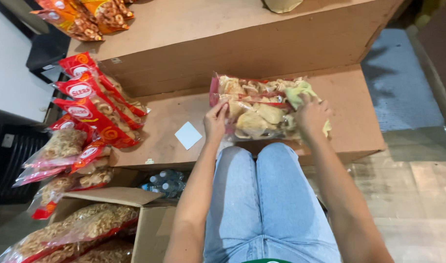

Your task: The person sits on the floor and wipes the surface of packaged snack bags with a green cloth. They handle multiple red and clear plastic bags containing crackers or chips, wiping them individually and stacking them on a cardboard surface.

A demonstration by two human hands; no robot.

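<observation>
A clear bag of pale crackers (254, 117) with red trim lies on the lower cardboard step (349, 102), on top of another similar bag. My left hand (216, 122) grips its left edge. My right hand (310, 114) presses on its right end and holds a yellow-green cloth (301, 92) against the bag. My knees in light blue jeans are just below the bag.
Several red snack bags (94, 109) are stacked at the left of the step. A white square card (188, 135) lies beside them. An open cardboard box (111, 214) of ring-cracker bags sits lower left, water bottles (163, 182) near it. More bags (84, 17) lie on the upper step.
</observation>
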